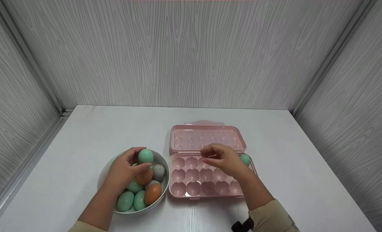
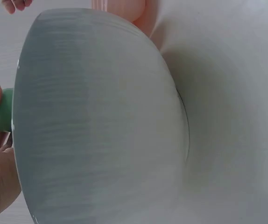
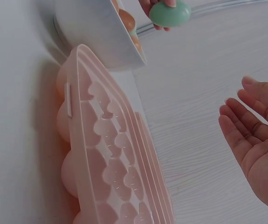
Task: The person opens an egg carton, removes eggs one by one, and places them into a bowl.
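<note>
Above the white bowl (image 1: 101, 180), my left hand (image 1: 121, 169) pinches a green egg (image 1: 145, 156) between thumb and fingers; the right wrist view shows this egg (image 3: 170, 14) raised over the bowl's rim. Several green, orange and grey eggs lie in the bowl, among them an orange egg (image 1: 153, 194) and a grey egg (image 1: 158, 172). My right hand (image 1: 224, 159) hovers over the pink egg carton (image 1: 207, 196), fingers relaxed and holding nothing. One green egg (image 1: 245, 159) sits in the carton's back right corner. The forearm and hand hide some of the cups.
Directly behind the cups lies the carton's raised lid (image 1: 207, 138), opened backward. Bowl and carton stand side by side on the white table (image 1: 120, 125). Grey wood-grain panels (image 1: 178, 54) close off the back and both sides. A black device (image 1: 241, 226) is at my right wrist.
</note>
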`<state>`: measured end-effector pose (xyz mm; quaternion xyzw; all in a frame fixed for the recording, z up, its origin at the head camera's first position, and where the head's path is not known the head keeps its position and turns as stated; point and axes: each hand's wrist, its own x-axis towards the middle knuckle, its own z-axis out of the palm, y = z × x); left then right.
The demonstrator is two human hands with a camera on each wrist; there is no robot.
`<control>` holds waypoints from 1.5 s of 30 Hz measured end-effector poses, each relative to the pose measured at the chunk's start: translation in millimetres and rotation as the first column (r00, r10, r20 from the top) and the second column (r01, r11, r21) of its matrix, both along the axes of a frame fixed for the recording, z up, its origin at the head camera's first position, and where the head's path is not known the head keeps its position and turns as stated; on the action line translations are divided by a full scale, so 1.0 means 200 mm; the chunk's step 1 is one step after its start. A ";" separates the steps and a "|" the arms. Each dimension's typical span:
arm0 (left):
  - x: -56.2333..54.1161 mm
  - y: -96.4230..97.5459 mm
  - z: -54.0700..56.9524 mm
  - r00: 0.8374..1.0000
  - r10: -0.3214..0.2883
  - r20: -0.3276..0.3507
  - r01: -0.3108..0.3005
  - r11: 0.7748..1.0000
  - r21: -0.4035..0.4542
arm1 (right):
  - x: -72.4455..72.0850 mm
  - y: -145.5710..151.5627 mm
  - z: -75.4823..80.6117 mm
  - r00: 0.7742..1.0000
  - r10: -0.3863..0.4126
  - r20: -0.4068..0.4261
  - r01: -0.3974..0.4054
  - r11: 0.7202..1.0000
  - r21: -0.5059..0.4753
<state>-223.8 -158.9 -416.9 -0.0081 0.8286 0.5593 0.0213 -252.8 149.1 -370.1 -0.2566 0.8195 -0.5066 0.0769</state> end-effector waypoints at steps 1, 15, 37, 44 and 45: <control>0.00 -0.01 -0.01 1.000 0.002 0.008 -0.003 1.000 0.019 | 0.00 0.00 0.00 1.000 0.000 0.001 0.000 1.000 -0.001; 0.03 -0.14 -0.10 0.990 0.078 0.117 -0.073 0.996 -0.045 | 0.00 0.01 0.00 1.000 -0.003 0.008 0.003 1.000 -0.001; 0.03 -0.14 -0.13 0.987 0.114 0.117 -0.094 0.982 -0.161 | 0.00 0.00 -0.02 1.000 0.012 0.012 -0.012 1.000 -0.008; 0.04 -0.14 -0.12 0.978 0.144 0.150 -0.128 0.986 -0.111 | 0.00 -0.01 -0.01 1.000 0.022 0.004 -0.022 1.000 -0.010; 0.04 -0.14 -0.12 0.978 0.144 0.150 -0.128 0.985 -0.112 | 0.00 -0.01 -0.01 1.000 0.024 0.008 -0.023 1.000 -0.011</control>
